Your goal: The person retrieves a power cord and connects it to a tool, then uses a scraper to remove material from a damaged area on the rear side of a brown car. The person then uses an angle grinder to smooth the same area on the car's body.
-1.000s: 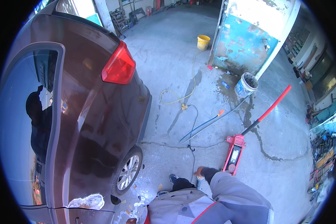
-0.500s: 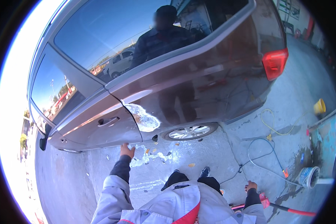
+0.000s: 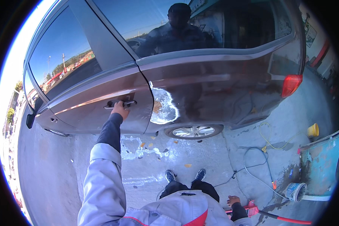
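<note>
At the brown car's rear side door (image 3: 75,118), my left hand (image 3: 121,110) is closed around the door handle (image 3: 129,103), its fingers tucked behind the grip. To the right of the door seam, a rough white patch (image 3: 165,109) with a tan spot covers part of the rear panel (image 3: 211,81). My right hand (image 3: 233,200) hangs low at my side, holding nothing, with its fingers loosely bent. Beside it, beyond the wrist, is a red metal tool with a long handle (image 3: 252,208), partly hidden by my forearm.
The rear wheel (image 3: 194,132) stands just below the panel. Hoses (image 3: 248,165) and a yellow cable (image 3: 269,143) lie across the concrete at right. A white bucket (image 3: 295,192) lies tipped there, near a yellow bucket (image 3: 313,130) and a worn turquoise surface (image 3: 320,158).
My left hand has reached up from below the door and taken hold of its handle. The view has moved closer to the car. My right hand still hangs at my side.
</note>
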{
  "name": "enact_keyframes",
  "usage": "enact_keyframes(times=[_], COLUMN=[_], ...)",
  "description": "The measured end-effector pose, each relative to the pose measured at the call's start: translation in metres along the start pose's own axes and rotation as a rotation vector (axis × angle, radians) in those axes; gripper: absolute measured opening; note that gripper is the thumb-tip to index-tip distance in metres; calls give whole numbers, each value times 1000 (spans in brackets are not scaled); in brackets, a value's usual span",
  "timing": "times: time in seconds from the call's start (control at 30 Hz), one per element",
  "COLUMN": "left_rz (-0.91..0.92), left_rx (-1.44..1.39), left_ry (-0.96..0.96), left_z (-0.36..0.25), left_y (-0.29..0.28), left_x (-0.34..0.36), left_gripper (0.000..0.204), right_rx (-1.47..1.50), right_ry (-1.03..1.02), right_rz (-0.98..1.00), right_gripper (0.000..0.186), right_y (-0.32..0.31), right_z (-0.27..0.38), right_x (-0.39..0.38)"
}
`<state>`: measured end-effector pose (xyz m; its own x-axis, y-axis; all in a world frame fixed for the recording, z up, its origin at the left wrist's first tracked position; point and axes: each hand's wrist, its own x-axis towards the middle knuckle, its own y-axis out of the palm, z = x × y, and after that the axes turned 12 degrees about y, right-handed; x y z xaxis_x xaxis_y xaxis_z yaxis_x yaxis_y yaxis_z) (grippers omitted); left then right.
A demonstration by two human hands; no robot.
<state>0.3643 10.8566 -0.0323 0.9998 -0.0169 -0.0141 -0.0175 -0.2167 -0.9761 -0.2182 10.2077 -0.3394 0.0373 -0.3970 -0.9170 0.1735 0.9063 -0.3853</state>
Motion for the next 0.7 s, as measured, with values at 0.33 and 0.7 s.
enact_keyframes(times=[0.33,0.7], left_rz=[-173,242], left_rx=[-144,215], left_ry=[6,-928], left_z=[28,160], left_y=[1,42], left_x=[-188,-650], left_gripper=[52,71], right_rx=[-444,-232], right_ry=[245,-582], right_rz=[24,201], right_gripper=[42,32], right_y=[48,133], right_z=[42,333], right_x=[45,-26])
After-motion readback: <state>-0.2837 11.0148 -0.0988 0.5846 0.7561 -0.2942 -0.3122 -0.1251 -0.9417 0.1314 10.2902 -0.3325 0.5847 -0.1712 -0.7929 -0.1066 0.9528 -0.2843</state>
